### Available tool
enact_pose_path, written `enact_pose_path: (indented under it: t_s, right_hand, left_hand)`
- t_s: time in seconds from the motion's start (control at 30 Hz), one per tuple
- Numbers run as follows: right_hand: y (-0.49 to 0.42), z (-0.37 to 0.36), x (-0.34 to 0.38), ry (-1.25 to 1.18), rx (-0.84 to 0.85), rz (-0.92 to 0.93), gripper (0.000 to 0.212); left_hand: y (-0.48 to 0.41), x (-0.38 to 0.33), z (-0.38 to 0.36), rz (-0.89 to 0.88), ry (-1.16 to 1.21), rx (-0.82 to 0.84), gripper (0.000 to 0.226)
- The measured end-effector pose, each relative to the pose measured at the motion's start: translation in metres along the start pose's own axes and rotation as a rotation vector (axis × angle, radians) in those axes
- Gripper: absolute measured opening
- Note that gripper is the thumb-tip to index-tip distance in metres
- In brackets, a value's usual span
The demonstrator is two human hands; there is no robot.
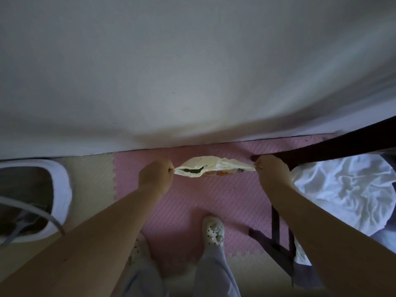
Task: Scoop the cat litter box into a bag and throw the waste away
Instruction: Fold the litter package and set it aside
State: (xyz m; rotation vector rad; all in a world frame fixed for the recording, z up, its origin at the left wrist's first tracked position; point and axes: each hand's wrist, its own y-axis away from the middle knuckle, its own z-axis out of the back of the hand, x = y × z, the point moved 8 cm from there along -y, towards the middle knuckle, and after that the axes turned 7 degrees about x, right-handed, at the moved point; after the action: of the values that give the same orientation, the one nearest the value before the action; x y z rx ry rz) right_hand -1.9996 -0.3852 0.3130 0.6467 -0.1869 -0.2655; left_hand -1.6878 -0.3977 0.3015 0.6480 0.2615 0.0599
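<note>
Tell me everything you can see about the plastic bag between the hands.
The plastic bag is thin, crinkled, pale cream, with some print near its right end. It hangs stretched sideways above the pink mat, the left hand pinching its left end and the right hand its right. A narrow dark opening shows toward the left.

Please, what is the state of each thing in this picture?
bag: held stretched between both hands, mouth slightly open
left hand: grips the bag's left end
right hand: grips the bag's right end
litter box: open on top, standing on the floor
white cloth: crumpled
</note>
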Motion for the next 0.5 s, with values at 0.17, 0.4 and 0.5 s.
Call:
enact_pose_path:
  t_s: [0.17,0.4,0.5]
  right_hand:
    - [-0.017,-0.028,-0.01,-0.045,0.003,0.0,0.02]
    - [-0.035,-0.045,-0.014,-0.162,-0.029,-0.005,0.019]
    - [-0.036,-0.044,-0.012,-0.192,-0.051,0.013,0.018]
  left_hand:
    - [-0.019,0.001,-0.028,-0.013,-0.039,0.031,0.017]
    - [-0.035,0.003,-0.048,0.004,-0.033,0.028,0.019]
    - [-0.037,-0.001,-0.049,-0.001,-0.055,0.022,0.02]
